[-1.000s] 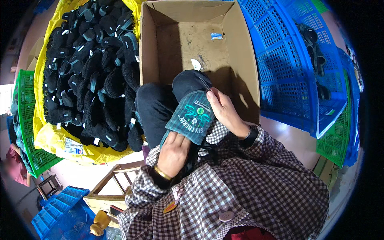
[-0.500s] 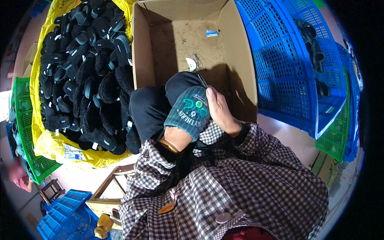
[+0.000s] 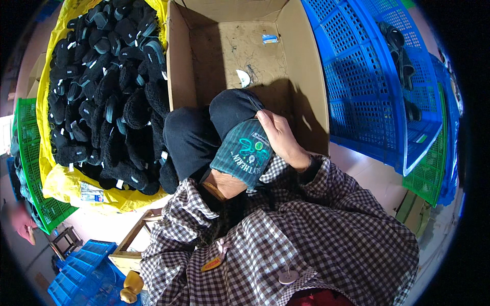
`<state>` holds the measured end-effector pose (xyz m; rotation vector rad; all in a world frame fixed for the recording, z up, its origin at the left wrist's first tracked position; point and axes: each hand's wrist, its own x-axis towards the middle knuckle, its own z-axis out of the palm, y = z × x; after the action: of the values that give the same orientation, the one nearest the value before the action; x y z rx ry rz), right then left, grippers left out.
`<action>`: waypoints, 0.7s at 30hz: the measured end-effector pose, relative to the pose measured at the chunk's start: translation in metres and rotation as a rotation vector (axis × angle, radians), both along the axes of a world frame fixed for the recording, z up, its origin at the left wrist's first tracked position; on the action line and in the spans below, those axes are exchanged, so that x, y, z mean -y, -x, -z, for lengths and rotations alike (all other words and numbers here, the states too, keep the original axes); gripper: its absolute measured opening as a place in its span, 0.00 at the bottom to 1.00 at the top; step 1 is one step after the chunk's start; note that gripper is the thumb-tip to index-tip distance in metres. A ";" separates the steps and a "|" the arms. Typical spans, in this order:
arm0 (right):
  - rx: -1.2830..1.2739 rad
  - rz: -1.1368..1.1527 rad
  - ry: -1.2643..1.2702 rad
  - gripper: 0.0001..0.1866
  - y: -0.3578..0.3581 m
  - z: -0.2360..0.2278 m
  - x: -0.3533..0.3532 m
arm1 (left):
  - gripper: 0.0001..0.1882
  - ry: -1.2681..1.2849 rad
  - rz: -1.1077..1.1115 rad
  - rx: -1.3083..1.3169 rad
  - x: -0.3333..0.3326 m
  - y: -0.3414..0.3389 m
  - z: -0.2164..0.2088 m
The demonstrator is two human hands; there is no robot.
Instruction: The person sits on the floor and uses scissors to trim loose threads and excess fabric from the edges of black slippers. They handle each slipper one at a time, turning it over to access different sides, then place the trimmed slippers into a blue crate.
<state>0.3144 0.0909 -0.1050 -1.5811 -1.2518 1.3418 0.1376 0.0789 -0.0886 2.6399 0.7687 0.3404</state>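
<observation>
A dark green ribbed fabric slipper upper, embroidered in bright green and white, is pulled over my left hand. Only the wrist and heel of that hand show, with a bracelet; its fingers are hidden inside. My right hand rests along the upper's far right edge, thumb pressed against its fingers. Out of that grip, toward the far side, sticks a slim pointed metal tool, too small to name surely. Both hands are over my dark-trousered knees.
An open cardboard box stands ahead, with scraps and threads on its bottom. To its left, a yellow sack is heaped with black fuzzy slippers. Blue crates lean at right. A wooden stool stands lower left.
The slipper upper has come slightly nearer to me. My right hand has shifted a little left, and the metal tool has swung leftward with it.
</observation>
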 end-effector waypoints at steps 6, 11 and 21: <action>0.243 0.032 -0.183 0.20 0.018 -0.001 0.007 | 0.27 0.251 -0.012 0.087 0.001 0.012 -0.019; 0.237 0.116 -0.210 0.19 0.019 0.002 0.009 | 0.17 0.262 0.045 -0.009 0.047 0.068 -0.019; -0.162 0.328 0.045 0.26 0.009 0.003 0.005 | 0.27 0.614 -0.991 0.608 0.084 0.088 -0.039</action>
<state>0.3051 0.0855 -0.1077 -1.5920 -0.8294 1.2632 0.0497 -0.0052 -0.0498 1.3174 1.5674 0.9143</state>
